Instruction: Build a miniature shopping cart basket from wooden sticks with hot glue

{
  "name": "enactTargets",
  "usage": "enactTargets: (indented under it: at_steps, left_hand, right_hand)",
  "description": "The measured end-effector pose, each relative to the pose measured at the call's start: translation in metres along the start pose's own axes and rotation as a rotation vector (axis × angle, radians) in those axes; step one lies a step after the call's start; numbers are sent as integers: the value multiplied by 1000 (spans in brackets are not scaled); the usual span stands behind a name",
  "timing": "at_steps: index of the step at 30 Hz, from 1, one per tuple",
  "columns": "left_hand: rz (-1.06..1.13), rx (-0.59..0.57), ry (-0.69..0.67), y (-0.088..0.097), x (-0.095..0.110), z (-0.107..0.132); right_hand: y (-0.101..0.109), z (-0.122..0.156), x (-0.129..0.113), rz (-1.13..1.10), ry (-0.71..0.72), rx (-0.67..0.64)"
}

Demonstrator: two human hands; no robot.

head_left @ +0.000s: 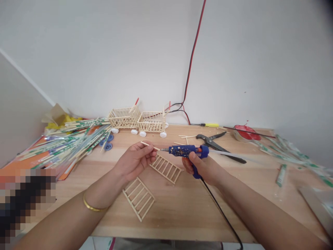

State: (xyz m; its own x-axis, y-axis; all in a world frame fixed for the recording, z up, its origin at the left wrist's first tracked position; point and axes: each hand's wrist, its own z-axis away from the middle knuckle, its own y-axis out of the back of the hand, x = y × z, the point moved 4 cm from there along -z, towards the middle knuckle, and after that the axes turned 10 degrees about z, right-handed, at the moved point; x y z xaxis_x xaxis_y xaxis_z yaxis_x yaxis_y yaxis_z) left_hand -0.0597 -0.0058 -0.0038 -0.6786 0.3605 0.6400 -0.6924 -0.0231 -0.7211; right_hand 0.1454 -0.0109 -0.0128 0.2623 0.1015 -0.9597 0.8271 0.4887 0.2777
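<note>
Grip, left hand [135, 159]: pinched shut on a thin wooden stick [150, 146], thumb against fingertips, other fingers curled in. Held the stick roughly level above the table [182, 208], one end poking out to the far left, the other to the right.

Grip, right hand [205, 168]: wrapped closed round the handle of a blue glue gun [186, 150], with a finger over the trigger area. Pointed the nozzle left, with its tip just beside the right end of the stick. Could not tell contact from a narrow gap.

Noted below the two hands: a ladder-shaped frame [166, 168] flat on the table, and a second frame [139, 198] nearer the body, beside the left wrist. Noted a black cord [221, 211] trailing from the gun handle toward the near table edge. Noted two stick carts [137, 119] well apart at the wall and shears [218, 144] just behind the gun.
</note>
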Motion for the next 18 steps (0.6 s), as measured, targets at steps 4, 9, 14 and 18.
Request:
enactTargets:
  at_steps: [4,9,14,18]
  left_hand:
    - [-2,-10,-2,1,0,0]
    - [10,-27,2,2,0,-1]
    - [19,-37,-7,5,0,-4]
    - [16,-33,-18,6,0,-5]
  right_hand:
    - [2,0,4,-19,-22,1]
    - [4,0,8,-26,-11,12]
    - [4,2,-1,-21,43,-15]
    - [4,4,-8,-3,72,2]
